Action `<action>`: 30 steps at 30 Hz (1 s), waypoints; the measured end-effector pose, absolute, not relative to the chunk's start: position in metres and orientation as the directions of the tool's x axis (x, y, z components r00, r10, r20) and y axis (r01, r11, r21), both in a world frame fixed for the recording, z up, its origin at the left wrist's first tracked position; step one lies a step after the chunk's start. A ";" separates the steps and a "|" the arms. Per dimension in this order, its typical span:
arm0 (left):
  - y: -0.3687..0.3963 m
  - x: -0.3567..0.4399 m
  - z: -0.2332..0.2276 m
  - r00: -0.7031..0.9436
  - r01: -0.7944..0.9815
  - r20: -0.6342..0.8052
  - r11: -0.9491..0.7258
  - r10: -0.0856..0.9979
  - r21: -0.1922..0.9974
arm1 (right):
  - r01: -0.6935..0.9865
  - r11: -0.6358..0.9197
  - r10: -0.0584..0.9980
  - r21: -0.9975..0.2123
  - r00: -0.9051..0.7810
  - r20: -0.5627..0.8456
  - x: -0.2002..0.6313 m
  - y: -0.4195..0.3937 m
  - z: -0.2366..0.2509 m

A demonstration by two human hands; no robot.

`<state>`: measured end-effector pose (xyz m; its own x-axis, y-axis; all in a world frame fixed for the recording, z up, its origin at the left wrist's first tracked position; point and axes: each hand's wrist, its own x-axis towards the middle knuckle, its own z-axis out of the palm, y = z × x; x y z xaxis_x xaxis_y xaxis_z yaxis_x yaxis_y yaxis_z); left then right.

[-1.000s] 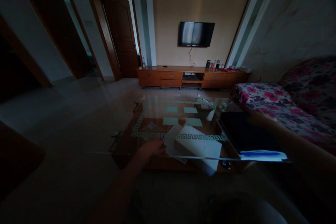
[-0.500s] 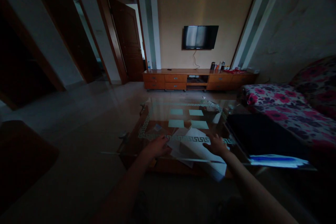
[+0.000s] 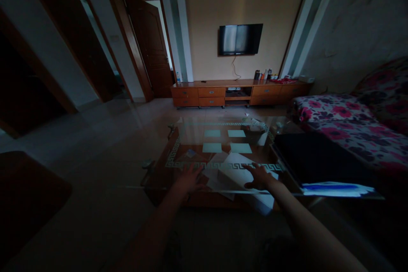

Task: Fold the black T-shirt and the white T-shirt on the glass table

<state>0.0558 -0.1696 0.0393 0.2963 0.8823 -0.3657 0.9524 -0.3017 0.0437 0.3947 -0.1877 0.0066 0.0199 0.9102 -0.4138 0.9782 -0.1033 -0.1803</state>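
Observation:
My left hand (image 3: 190, 179) is over the near left part of the glass coffee table (image 3: 191, 125), fingers apart and holding nothing. To the right, my right hand (image 3: 259, 176) is spread over the table's near edge, also with nothing in it. Whether either palm touches the glass I cannot tell. Between and beneath the hands, white papers (image 3: 237, 174) show through the glass, apparently on the lower shelf. A dark folder (image 3: 325, 159) with pale and blue sheets showing at its near edge lies right of my right hand.
Beyond the table stands a low wooden cabinet (image 3: 212, 92) with several bottles (image 3: 263, 75) on it. A television (image 3: 240, 39) hangs above. A flowered sofa (image 3: 344, 112) is at the right, and a dark brown piece of furniture (image 3: 32, 195) at the left. A small glass (image 3: 279, 126) stands on the table.
The view has shifted slightly, and the room sits a little higher and further left. My fingers look a little more spread; both hands stay over the table's near side.

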 end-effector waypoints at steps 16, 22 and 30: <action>-0.162 0.048 0.026 0.332 0.942 -0.389 -0.320 0.859 0.098 | 0.981 -0.074 0.913 -0.178 -0.006 -0.408 0.399 -0.188 0.000; -0.163 0.050 0.029 0.324 0.944 -0.404 -0.317 0.856 0.085 | 0.980 -0.072 0.911 -0.187 -0.012 -0.412 0.399 -0.188 0.002; -0.164 0.050 0.031 0.325 0.943 -0.408 -0.324 0.853 0.074 | 0.980 -0.076 0.912 -0.183 -0.006 -0.410 0.397 -0.190 0.003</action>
